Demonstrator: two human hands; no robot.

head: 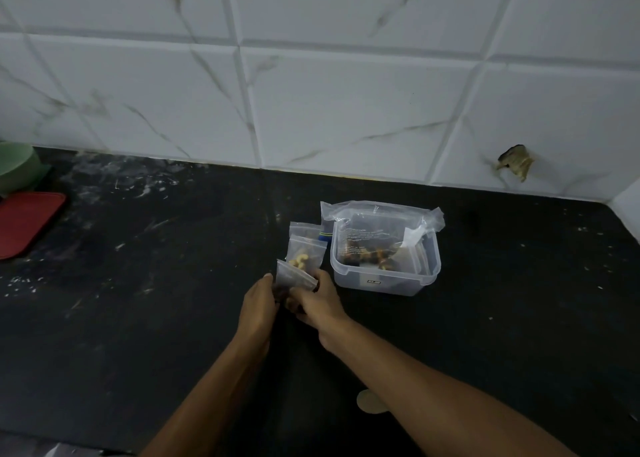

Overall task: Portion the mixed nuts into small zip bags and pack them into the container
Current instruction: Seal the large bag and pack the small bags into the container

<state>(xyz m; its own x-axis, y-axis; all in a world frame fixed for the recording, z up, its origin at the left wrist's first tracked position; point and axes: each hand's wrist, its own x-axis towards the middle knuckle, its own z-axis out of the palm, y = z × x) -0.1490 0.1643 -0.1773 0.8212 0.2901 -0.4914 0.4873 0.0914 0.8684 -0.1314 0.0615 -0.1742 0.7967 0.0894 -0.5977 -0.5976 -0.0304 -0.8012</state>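
Note:
A small zip bag (294,275) is held just above the black counter by both hands. My left hand (258,300) grips its left side and my right hand (313,300) pinches its top right edge. Dark nuts show between the fingers. Behind it a second small zip bag (306,254) with pale nuts lies against the counter, with another small bag (304,228) behind that. To the right stands a clear plastic container (384,278). A large zip bag (377,231) of mixed nuts sits inside it, its mouth open and sticking up over the rim.
A white marble-tiled wall (346,92) closes the back of the black counter (156,300). A red lid (27,222) and a green bowl (15,167) lie at the far left. A round pale spot (369,401) sits near my right forearm.

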